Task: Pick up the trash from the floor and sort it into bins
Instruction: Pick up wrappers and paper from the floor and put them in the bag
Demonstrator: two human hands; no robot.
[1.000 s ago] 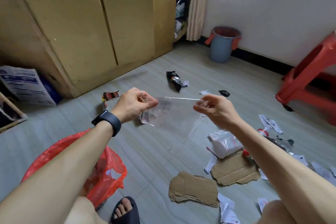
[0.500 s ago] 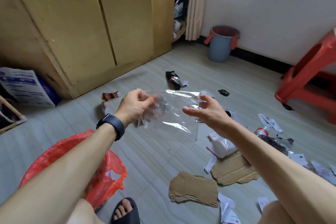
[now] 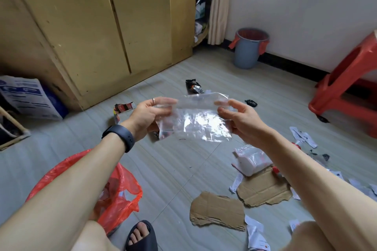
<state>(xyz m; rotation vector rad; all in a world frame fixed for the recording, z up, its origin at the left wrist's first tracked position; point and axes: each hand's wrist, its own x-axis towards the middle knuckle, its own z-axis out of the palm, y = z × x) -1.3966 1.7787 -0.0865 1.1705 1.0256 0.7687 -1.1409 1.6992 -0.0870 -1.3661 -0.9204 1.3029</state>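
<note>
Head view: a person crouches over a littered floor (image 3: pixel 173 169) and holds a clear bag (image 3: pixel 202 122) up in the air between both hands. The left grip (image 3: pixel 146 117) is closed on the bag's left edge, thumb and fingers pinching the film; it wears a ring (image 3: pixel 153 100), with a dark watch (image 3: pixel 120 136) on the wrist. The right grip (image 3: pixel 242 120) is closed on the bag's right edge, thumb in front and fingers behind. The film hangs slack and crumpled between them, its top edge folded over and its lower edge free, well above the floor.

Below the bag and to its left, a red liner (image 3: pixel 120 195) gapes open in a bin. Below the bag lie two torn cardboard pieces (image 3: pixel 217 211), one of them under a white packet (image 3: pixel 252 161). Right of the bag, paper scraps (image 3: pixel 304 136) are scattered about. Just beyond the bag lies a black wrapper (image 3: pixel 193 86), and a red-and-black wrapper (image 3: pixel 123 107) lies to its left. Far beyond it a blue bin (image 3: pixel 247 51) stands against the wall, right of a yellow cabinet (image 3: pixel 102 36). A red stool (image 3: pixel 342 87) stands far to the bag's right.
</note>
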